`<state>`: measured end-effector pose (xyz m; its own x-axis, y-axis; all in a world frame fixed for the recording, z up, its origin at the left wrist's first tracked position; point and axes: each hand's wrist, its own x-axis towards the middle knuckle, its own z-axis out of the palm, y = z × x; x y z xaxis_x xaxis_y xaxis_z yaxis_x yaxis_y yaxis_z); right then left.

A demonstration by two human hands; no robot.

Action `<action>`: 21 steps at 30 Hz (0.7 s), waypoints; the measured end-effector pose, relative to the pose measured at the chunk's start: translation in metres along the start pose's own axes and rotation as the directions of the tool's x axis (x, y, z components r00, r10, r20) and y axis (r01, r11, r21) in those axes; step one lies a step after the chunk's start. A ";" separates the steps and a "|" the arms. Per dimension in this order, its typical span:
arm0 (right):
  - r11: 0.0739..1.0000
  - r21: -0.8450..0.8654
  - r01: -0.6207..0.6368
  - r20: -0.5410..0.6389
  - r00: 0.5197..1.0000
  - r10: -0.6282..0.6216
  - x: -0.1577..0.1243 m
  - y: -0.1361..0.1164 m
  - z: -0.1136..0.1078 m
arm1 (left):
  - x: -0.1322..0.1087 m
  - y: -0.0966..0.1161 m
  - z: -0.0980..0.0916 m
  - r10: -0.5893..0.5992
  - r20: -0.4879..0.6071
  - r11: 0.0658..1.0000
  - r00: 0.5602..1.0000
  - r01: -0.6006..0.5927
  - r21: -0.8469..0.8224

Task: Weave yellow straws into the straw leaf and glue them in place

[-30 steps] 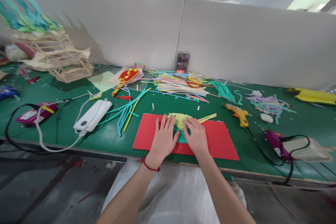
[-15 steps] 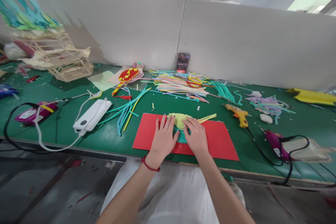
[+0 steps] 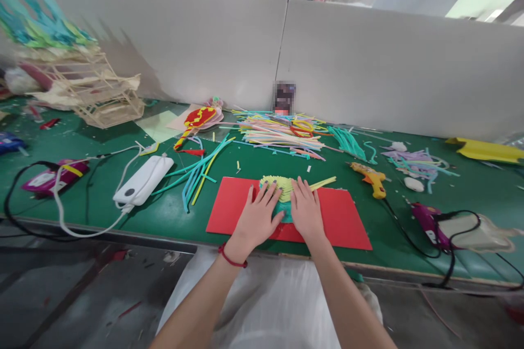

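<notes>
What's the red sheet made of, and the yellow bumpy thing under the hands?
The red sheet looks like matte craft foam or card: flat, even colour, no shine. The yellow piece seems built from soft foam strips laid side by side; its ridges show.

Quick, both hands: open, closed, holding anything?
Left hand: open, flat on the yellow and teal fan-shaped strip piece.
Right hand: open, flat on the same piece.
</notes>
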<state>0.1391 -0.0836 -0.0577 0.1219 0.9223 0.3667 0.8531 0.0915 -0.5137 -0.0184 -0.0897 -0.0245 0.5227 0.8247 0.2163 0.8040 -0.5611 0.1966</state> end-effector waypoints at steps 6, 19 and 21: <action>0.993 0.110 -0.030 -0.058 0.998 0.036 0.006 0.015 -0.014 | -0.004 -0.003 0.003 0.031 -0.215 0.995 0.976 -0.050 -0.087; 0.980 0.114 0.166 -0.057 0.985 -0.160 0.001 0.044 -0.046 | -0.011 0.002 0.003 0.112 -0.309 0.989 0.944 -0.136 -0.057; 0.968 0.077 0.240 -0.057 0.970 -0.236 -0.001 0.040 -0.045 | -0.011 0.002 0.004 0.118 -0.301 0.989 0.946 -0.138 -0.047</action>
<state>0.1960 -0.0978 -0.0433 -0.0542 0.8516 0.5214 0.8157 0.3390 -0.4687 -0.0211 -0.0992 -0.0303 0.5043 0.6928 0.5154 0.7100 -0.6724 0.2092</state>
